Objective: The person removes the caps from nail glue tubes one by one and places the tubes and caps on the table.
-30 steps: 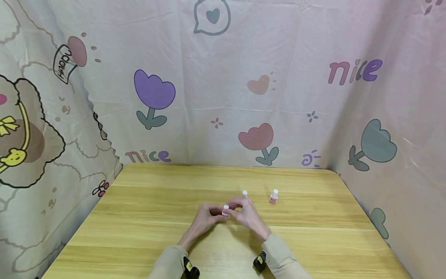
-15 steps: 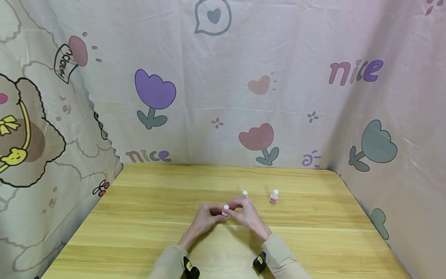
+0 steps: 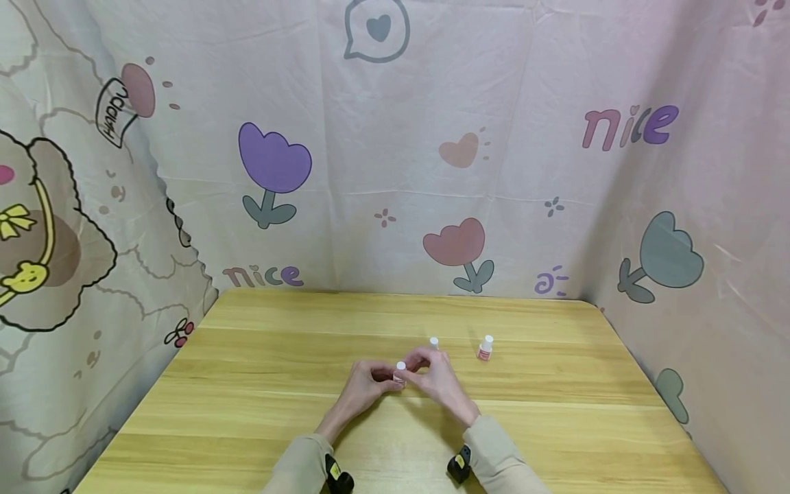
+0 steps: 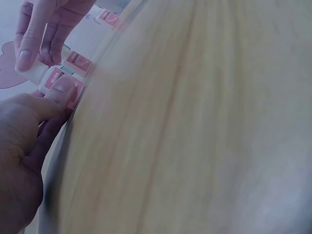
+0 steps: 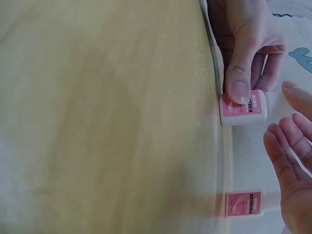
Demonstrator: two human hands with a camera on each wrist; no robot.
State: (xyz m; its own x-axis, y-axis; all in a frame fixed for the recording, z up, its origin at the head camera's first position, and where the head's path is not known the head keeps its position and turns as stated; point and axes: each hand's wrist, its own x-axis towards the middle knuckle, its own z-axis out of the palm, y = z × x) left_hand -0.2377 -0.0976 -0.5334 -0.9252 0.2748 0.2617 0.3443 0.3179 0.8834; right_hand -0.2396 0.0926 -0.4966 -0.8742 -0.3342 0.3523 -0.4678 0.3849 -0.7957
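A small white glue bottle (image 3: 400, 377) with a pink label stands upright on the table between both hands. My left hand (image 3: 364, 385) pinches its body, thumb (image 5: 240, 92) over the label. My right hand (image 3: 435, 379) is at the white cap (image 4: 34, 73); its thumb lies against the cap, while the other fingers (image 5: 278, 146) spread apart from it. Behind the right hand, a second glue bottle (image 3: 434, 342) shows mostly its cap; its pink label (image 5: 243, 204) is visible in the right wrist view. A third matching bottle (image 3: 485, 348) stands farther right.
The light wooden table (image 3: 278, 343) reaches back to a pale printed cloth (image 3: 370, 171), which also hangs at both sides. Black wrist cameras (image 3: 459, 464) sit at the sleeve cuffs.
My right fingers have spread a little away from the cap. The left hand and all the bottles stay where they were.
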